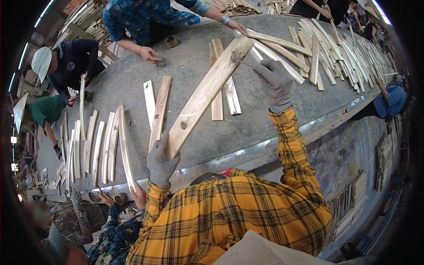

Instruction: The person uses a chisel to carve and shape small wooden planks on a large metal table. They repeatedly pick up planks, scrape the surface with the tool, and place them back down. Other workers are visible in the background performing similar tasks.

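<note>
A long pale board [205,92] with chalk marks, a knot and a dark rough patch near its top stretches diagonally before me. My left hand [163,161], in a grey glove, grips its lower end. My right hand [271,84], also gloved, is beside the upper end, fingers apart and loosely bent, with nothing visible in them. Two shorter boards [160,106] lie left of the held board, and two more [232,97] lie beneath and right of it. A co-worker's hand [238,27] is at the board's far end; whether it touches is unclear.
The grey worktable [119,75] carries rows of slats [110,145] at left and heaps [331,53] at right, plus a small cup [172,41]. Several people stand around it, including one in blue patterned clothing [132,22] opposite. Co-workers' hands [138,194] reach in at lower left.
</note>
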`<state>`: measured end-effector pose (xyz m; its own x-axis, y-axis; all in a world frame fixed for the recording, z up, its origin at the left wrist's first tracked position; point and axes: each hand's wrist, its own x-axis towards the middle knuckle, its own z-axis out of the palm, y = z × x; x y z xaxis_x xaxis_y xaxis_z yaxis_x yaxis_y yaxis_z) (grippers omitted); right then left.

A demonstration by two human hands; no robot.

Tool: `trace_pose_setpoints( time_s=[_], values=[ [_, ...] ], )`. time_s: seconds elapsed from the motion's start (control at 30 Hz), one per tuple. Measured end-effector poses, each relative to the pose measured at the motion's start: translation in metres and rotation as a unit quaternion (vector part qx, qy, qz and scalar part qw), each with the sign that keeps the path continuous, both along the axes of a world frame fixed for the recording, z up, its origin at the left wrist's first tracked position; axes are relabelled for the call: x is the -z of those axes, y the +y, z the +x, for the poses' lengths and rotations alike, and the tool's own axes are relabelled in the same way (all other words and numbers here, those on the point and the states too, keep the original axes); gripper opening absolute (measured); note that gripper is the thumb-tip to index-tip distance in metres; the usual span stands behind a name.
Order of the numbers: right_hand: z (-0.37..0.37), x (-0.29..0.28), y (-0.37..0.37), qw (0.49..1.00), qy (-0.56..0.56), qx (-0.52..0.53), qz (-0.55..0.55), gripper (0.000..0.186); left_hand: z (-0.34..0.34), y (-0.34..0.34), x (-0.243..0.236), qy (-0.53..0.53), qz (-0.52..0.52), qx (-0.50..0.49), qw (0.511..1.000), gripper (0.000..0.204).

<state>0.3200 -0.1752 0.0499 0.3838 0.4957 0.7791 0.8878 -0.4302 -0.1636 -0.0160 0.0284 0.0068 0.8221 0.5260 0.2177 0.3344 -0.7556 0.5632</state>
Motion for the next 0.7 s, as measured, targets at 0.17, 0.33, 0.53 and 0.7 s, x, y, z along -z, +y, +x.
trace_pose_setpoints(
  time_s=[0.17,0.33,0.53,0.7],
  values=[
    [0.001,-0.012,0.003,0.998,-0.043,0.037,-0.017,0.022,-0.008,0.003,0.002,0.009,0.042,-0.006,0.999,0.08],
    [-0.004,0.006,0.008,0.998,0.002,0.052,-0.028,0.027,-0.004,-0.001,-0.001,0.033,0.063,-0.015,0.997,0.082],
    [-0.025,0.003,0.012,0.998,0.051,-0.014,-0.035,0.029,-0.001,-0.001,0.0,0.039,0.061,-0.024,0.997,0.081],
    [-0.008,0.004,0.013,0.994,0.107,-0.016,0.022,0.026,-0.004,-0.001,0.007,0.018,0.046,-0.026,0.998,0.081]
  ],
)
